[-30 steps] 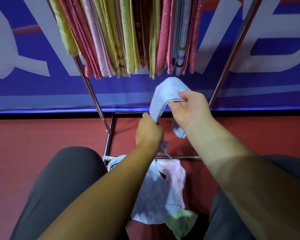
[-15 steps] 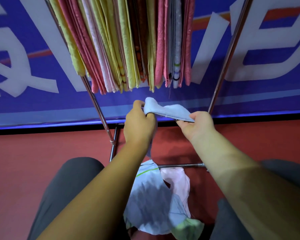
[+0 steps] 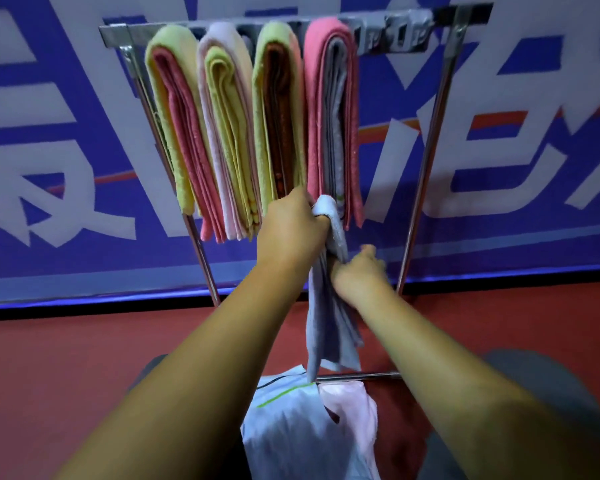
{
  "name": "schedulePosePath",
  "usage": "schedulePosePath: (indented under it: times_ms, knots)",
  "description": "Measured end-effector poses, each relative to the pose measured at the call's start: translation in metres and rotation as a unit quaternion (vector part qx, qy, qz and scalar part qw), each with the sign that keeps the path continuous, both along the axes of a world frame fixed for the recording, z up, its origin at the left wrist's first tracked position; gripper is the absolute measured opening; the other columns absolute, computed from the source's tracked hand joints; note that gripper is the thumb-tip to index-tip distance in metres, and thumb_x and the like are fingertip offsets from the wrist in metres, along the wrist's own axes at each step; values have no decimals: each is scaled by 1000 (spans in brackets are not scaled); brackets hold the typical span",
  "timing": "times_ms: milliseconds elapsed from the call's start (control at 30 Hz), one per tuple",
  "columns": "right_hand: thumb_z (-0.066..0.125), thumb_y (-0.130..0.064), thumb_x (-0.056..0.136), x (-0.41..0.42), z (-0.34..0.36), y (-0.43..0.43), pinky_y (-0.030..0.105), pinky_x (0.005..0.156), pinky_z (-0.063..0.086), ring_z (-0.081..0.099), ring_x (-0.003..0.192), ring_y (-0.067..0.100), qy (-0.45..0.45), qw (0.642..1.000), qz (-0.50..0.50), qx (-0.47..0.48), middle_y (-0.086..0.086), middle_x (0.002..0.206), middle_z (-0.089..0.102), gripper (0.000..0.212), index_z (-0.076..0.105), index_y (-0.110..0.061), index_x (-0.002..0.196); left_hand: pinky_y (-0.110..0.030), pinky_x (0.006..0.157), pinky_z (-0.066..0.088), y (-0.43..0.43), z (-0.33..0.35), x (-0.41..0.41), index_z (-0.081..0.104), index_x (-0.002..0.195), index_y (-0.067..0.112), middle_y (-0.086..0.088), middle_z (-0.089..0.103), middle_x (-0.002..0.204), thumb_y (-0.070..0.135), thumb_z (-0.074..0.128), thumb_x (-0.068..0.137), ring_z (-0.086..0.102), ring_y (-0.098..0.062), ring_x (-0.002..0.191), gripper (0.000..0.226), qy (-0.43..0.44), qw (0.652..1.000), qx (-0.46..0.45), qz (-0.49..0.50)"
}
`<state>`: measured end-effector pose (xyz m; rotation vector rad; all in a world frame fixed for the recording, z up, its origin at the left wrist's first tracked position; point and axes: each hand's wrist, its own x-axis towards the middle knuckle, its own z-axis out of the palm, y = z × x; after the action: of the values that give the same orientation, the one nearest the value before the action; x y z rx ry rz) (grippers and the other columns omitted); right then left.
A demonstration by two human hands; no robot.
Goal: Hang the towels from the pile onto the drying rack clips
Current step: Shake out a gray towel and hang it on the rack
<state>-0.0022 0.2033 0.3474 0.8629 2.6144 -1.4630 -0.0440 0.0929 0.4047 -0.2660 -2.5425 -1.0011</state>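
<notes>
Head view. The pale blue towel hangs doubled at the frame's centre, held by both hands and not yet on the drying rack. The left grip is closed round the towel's folded top, just under the lower hems of the hung towels at 12 o'clock. Keeping the fold uppermost probably offers a thick, compact edge for a clip to bite. The right grip, at 4 o'clock from the left, is closed on the layers just beneath that fold. This hold appears meant to keep the layers gathered, so the loose tails drop straight toward 6 o'clock and end near the lower crossbar. The rack's top bar carries 4 folded bundles packed side by side from 11 to 12 o'clock. The grey clips at 1 o'clock look unoccupied, though they are blurred, and are the likely destination. That would call for raising the fold up and to the right past the pink bundle. The pile, with at least 1 pale blue-white cloth and 1 pale pink cloth, lies on the red floor at 6 o'clock between the person's knees. It sits at the rack's foot, presumably to keep each next towel within reach.
</notes>
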Motion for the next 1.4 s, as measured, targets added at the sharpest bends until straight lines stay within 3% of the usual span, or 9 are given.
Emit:
schedulePosePath:
  times_ms: [67, 167, 300, 500, 633, 800, 1100, 1267, 1400]
  knots:
    - [63, -57, 93, 1, 17, 1, 46, 93, 51, 57, 124, 47, 76, 994, 35, 70, 17, 146, 42, 77, 35, -20, 154, -32, 51, 33, 1, 18, 5, 61, 98, 16, -1, 59, 84, 37, 57, 97, 57, -31, 77, 21, 19, 1000, -19, 5]
    - [52, -60, 88, 3, 45, 3, 50, 89, 58, 64, 107, 43, 126, 982, 74, 118, 12, 128, 59, 59, 55, -26, 137, -35, 54, 32, 1, 46, 9, 61, 96, 15, -3, 59, 84, 37, 57, 96, 56, -34, 77, 23, 65, 997, -35, 7]
    - [48, -43, 99, 2, 84, 12, 44, 78, 60, 66, 86, 33, 180, 969, 91, 145, 2, 98, 67, 28, 64, -33, 119, -33, 51, 26, 2, 83, 7, 57, 86, 16, -3, 58, 78, 44, 56, 95, 55, -34, 75, 29, 119, 991, -54, 7]
    - [45, -17, 99, -10, 147, 42, 30, 57, 37, 60, 80, 26, 246, 952, 72, 169, 6, 97, 66, 26, 66, -26, 113, -35, 58, 34, 9, 138, 6, 60, 90, 16, -7, 62, 85, 36, 60, 90, 58, -31, 77, 20, 149, 987, -58, -23]
    - [48, -25, 97, -17, 174, 54, 32, 52, 30, 57, 69, 27, 238, 930, 117, 254, 1, 74, 57, 19, 50, -27, 78, -32, 53, 37, 26, 168, 5, 64, 91, 13, -2, 58, 78, 30, 58, 96, 58, -22, 72, 18, 141, 989, -43, -22]
    - [44, -22, 99, -13, 191, 65, 42, 65, 52, 58, 74, 30, 239, 918, 88, 305, 8, 81, 62, 20, 61, -20, 87, -31, 51, 29, 43, 185, -4, 64, 85, 13, 0, 53, 69, 31, 57, 92, 53, -23, 65, 20, 132, 989, -62, -25]
    - [45, -10, 95, -38, 241, 108, 29, 53, 38, 57, 69, 22, 265, 918, 20, 296, 9, 88, 62, 18, 64, -12, 98, -34, 53, 50, 68, 204, -35, 69, 89, 12, -11, 63, 83, 13, 55, 85, 63, -30, 67, 14, 103, 991, -79, -42]
    - [46, -11, 94, -64, 263, 128, 31, 56, 46, 59, 70, 25, 267, 913, 0, 309, 9, 90, 63, 25, 68, -11, 104, -30, 49, 36, 86, 216, -53, 67, 88, 13, -8, 63, 78, 15, 53, 84, 62, -30, 75, 14, 82, 991, -97, -40]
    - [51, -16, 99, -88, 273, 136, 37, 64, 55, 63, 76, 28, 264, 912, -13, 313, 7, 83, 60, 21, 69, -10, 108, -40, 70, 60, 101, 229, -64, 66, 90, 12, -12, 69, 88, 16, 58, 92, 68, -34, 83, 9, 59, 995, -75, -28]
